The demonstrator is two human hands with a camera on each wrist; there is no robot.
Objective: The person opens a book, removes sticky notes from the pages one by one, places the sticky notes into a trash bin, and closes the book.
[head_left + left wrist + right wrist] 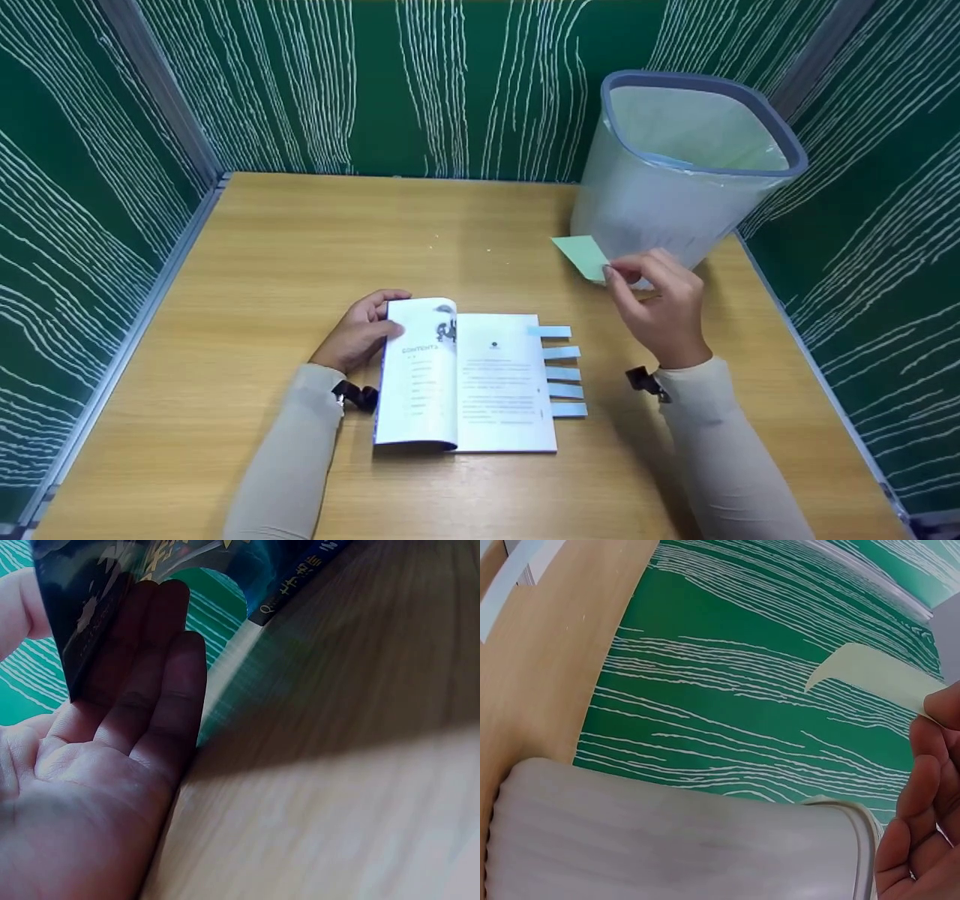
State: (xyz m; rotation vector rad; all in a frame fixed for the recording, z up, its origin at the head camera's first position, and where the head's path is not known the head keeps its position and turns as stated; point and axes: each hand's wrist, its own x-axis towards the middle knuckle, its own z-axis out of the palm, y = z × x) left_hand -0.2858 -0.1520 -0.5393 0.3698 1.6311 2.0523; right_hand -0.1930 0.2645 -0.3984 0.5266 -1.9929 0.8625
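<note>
An open book (499,382) lies on the table, its left page headed "CONTENTS". My left hand (358,330) grips the left edge, thumb on the page and fingers behind the dark cover (90,607). Several light blue sticky tabs (564,373) stick out past the right edge of the book. Between thumb and forefinger, my right hand (660,304) pinches a pale green piece of paper (581,255), held by one end in front of the bin. In the right wrist view this paper (877,675) curves at its free end.
A whitish bin (645,195) with a blue-grey rim and a liner stands at the back right; something light blue shows inside it. Tiny white specks lie on the wooden table (337,232). Green walls with white wavy lines enclose the back and sides.
</note>
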